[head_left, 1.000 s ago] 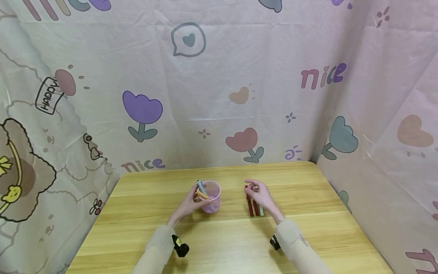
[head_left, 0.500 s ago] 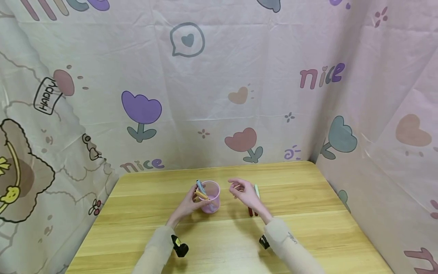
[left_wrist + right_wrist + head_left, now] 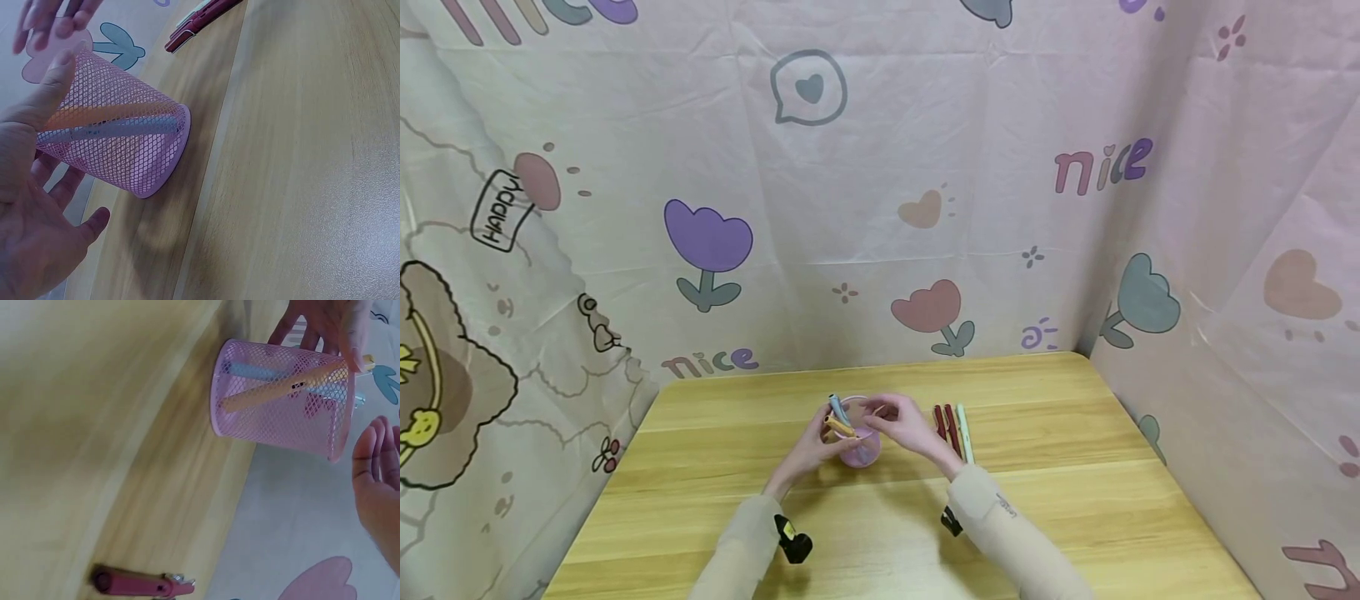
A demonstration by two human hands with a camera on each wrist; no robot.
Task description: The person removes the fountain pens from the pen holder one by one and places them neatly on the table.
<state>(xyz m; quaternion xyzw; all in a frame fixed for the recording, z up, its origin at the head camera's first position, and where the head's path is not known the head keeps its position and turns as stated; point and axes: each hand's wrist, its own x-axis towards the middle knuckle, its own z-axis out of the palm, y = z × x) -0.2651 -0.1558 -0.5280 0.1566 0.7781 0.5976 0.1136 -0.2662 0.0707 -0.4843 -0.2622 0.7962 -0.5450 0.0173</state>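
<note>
A pink mesh pen holder (image 3: 860, 454) stands on the wooden table, held at its left side by my left hand (image 3: 812, 446). The thumb lies along the mesh and the fingers reach behind it. Inside lean a blue pen (image 3: 256, 372) and an orange pen (image 3: 269, 394), their ends above the rim. My right hand (image 3: 906, 423) is at the holder's right rim, fingers loosely bent; I see nothing held in it. To the right lie two dark red pens (image 3: 953, 429) and a pale green pen (image 3: 966, 433), side by side.
The wooden table (image 3: 715, 517) ends at a patterned cloth backdrop (image 3: 820, 208) behind and on both sides. A black wrist camera (image 3: 793, 540) is strapped below the left hand, another black device (image 3: 951, 521) below the right.
My right hand has moved left from above the row of pens to the holder's rim, leaving two red pens and the green pen uncovered. The left hand stays on the holder.
</note>
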